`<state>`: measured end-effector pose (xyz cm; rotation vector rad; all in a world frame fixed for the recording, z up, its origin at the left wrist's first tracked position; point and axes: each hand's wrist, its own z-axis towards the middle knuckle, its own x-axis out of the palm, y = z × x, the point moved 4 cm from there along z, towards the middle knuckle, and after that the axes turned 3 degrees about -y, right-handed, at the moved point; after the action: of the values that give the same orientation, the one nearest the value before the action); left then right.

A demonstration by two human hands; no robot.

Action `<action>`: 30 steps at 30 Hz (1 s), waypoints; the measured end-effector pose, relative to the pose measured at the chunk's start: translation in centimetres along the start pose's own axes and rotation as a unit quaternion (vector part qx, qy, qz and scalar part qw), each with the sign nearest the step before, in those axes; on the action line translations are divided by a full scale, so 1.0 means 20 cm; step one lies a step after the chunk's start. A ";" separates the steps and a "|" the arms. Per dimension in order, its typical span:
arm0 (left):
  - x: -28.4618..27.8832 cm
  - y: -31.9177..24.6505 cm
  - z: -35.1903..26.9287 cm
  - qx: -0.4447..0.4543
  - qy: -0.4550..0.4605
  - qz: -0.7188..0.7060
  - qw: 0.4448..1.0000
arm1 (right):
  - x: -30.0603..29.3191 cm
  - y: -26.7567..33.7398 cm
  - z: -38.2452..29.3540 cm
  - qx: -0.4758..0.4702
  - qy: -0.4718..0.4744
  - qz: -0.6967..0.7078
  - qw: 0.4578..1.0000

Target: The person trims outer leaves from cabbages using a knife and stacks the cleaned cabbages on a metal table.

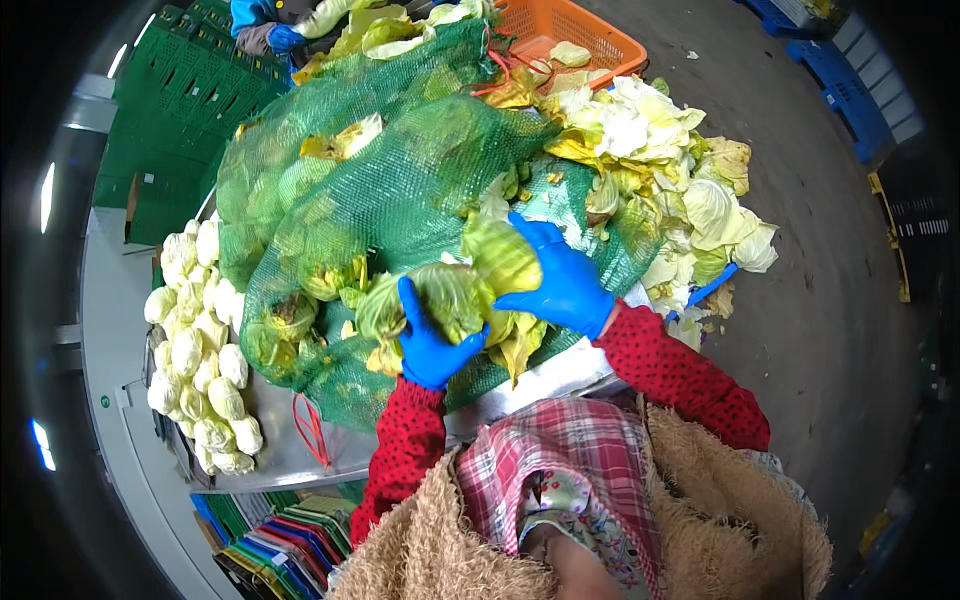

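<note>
My left hand (435, 337), in a blue glove, holds a green cabbage head (457, 289) from the near side, with thumb and fingers spread around it. At the cabbage's right side, my right hand (566, 281), also gloved in blue, grips a loose outer cabbage leaf (501, 253) between thumb and fingers. Yellowed leaves (519, 349) hang below the head. Both hands are over a green mesh sack (405, 176) with more cabbages inside it. The fingertips of my right hand are partly hidden behind the leaf.
Trimmed pale cabbages (206, 360) are piled on the left of the metal table (277, 431). Stripped leaves (645, 127) heap at the right edge, beside an orange plastic crate (600, 34). Across the table is another person's blue-gloved hand (285, 37). Green crates (202, 90) stand behind.
</note>
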<state>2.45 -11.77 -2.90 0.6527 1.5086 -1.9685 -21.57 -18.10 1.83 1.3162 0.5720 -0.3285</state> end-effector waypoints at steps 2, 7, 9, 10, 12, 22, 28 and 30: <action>0.06 0.01 -0.01 -0.017 -0.003 -0.058 0.998 | 0.09 0.04 0.03 0.010 0.029 -0.056 0.998; 0.07 -0.04 -0.06 0.082 -0.017 0.008 0.997 | 0.34 0.19 0.17 -0.129 0.097 -0.108 0.981; 0.04 -0.08 -0.07 0.030 -0.002 0.007 1.000 | 0.55 0.15 0.16 -0.218 0.061 -0.083 0.971; 0.03 -0.08 -0.07 0.018 -0.013 0.011 1.000 | 0.57 0.15 0.18 -0.192 0.036 -0.100 0.976; 0.01 -0.10 -0.06 0.025 -0.059 0.010 0.998 | 0.57 0.11 0.25 -0.156 -0.047 -0.084 0.983; -0.06 -0.10 -0.26 -0.170 -0.185 -0.040 0.967 | -0.04 -0.65 0.19 -0.039 -0.006 0.092 0.995; -0.02 -0.30 0.02 -0.047 -0.019 0.047 0.998 | -0.23 -0.10 0.03 -0.050 -0.139 -0.005 0.989; 0.01 -0.25 0.05 -0.047 -0.034 0.022 0.998 | -0.06 -0.18 -0.05 -0.086 -0.040 -0.111 0.989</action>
<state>-1.16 -11.68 0.71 0.5685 1.5225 -1.8568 -24.71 -18.11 -0.43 1.0707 0.6655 -0.5006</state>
